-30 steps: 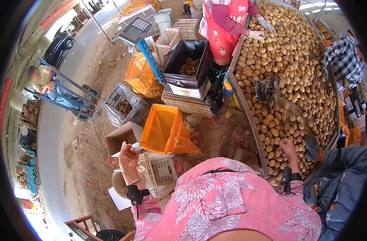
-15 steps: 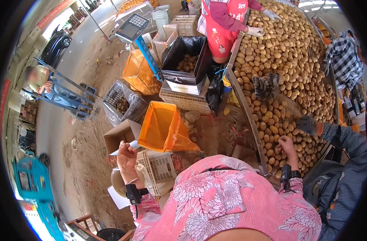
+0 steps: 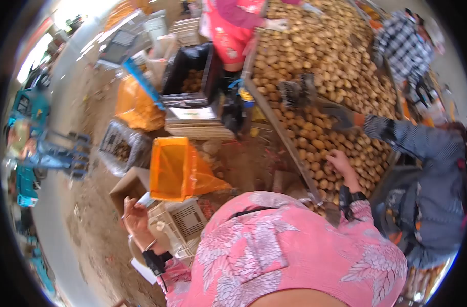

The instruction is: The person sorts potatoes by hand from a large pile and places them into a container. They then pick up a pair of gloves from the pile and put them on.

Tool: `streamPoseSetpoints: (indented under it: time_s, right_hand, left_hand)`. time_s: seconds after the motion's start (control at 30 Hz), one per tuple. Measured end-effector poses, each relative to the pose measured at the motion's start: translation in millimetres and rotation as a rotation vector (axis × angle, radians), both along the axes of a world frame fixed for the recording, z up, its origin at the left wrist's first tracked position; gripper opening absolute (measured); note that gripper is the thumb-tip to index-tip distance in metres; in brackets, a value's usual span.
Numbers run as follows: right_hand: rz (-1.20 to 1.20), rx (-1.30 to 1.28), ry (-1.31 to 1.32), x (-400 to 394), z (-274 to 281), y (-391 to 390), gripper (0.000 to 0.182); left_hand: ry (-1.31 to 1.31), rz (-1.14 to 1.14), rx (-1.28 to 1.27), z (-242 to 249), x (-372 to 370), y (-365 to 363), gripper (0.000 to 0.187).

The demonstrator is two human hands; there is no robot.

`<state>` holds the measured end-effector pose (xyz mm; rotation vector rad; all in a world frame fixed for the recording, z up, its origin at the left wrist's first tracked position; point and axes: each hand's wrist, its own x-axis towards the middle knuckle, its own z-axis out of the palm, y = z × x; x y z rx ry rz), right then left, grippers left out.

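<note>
Big sloping sorting table, metal rim [image 3: 279,125], heaped with potatoes [image 3: 340,66]. Dirt floor [image 3: 87,204] left of it, then a road [image 3: 62,215]. Middle ground: open orange bag [image 3: 168,171], cardboard box [image 3: 122,188] just beside it, pale plastic crate [image 3: 185,220] below. Farther up, a plastic-lined crate [image 3: 120,146], a black-lined bin [image 3: 191,69] with potatoes inside, and a blue pole [image 3: 143,83] standing near it. Person in red apron [image 3: 231,33] at the table's far left side, one gloved hand [image 3: 277,24] at the heap; person in checked shirt [image 3: 404,46] across. Left edge blurry.

Right hand: forearm comes up from lower right, angled up and left, back of hand up, over the near end of the heap. Fingers [image 3: 334,157] bent, reaching down toward the potatoes; can't tell if pinching one. Co-worker's dark-gloved hand [image 3: 342,117] is above it in view, on or just over the heap, apart from the right hand.

Left hand [image 3: 136,217]: raised, well apart from the table, nearest the cardboard box and pale crate. Fingers curled, tips drawn in toward the palm side; can't tell if they hold anything.

Potatoes: tan to yellow-brown, roundish, mixed sizes, piled tight over most of the table. Dark bunched item [image 3: 297,91] lies on them, too blurred to name.
</note>
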<state>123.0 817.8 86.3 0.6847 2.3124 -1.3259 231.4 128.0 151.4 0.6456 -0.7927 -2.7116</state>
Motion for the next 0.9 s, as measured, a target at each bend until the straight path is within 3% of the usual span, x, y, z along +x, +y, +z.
streamPoseSetpoints:
  time_s: [0.1, 0.47, 0.9]
  right_hand:
    - [-0.001, -0.059, 0.044, 2, -6, 3, 0.02]
    - [0.034, -0.001, -0.006, 4, 17, -10, 0.02]
    - [0.067, -0.045, 0.007, -3, 8, -12, 0.018]
  left_hand:
    - [0.078, -0.058, 0.067, -18, 3, -17, 0.009]
    - [-0.013, -0.015, -0.039, -15, 3, -21, 0.015]
    - [0.015, -0.016, 0.009, -21, 15, -34, 0.014]
